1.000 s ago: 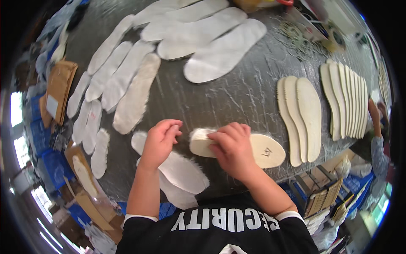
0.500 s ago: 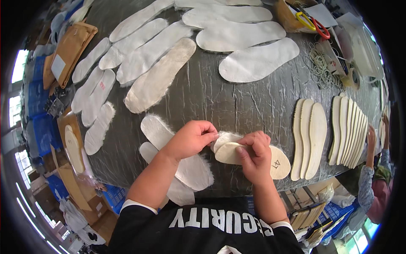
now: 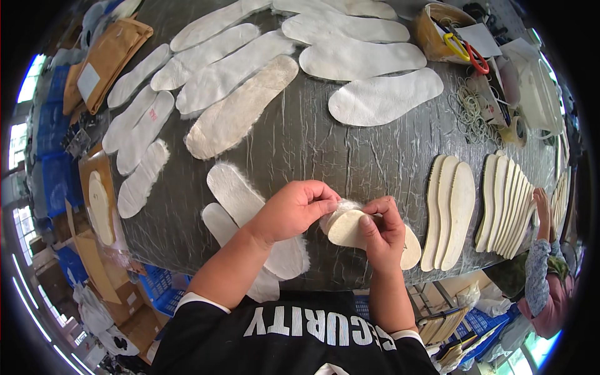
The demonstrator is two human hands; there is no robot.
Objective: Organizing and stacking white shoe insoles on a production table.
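Black short-sleeved shirt, white-edged sleeves, white lettering

The tan insole (image 3: 350, 230), pressed flat on the counter (image 3: 312, 144) a second ago, is now lifted at its near end; the left hand (image 3: 290, 209) has closed in from beside it, its grip pinching the fleece edge against the right hand (image 3: 382, 232).

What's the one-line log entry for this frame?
left hand: pinching fuzzy lining | right hand: gripping beige insole | over grey table
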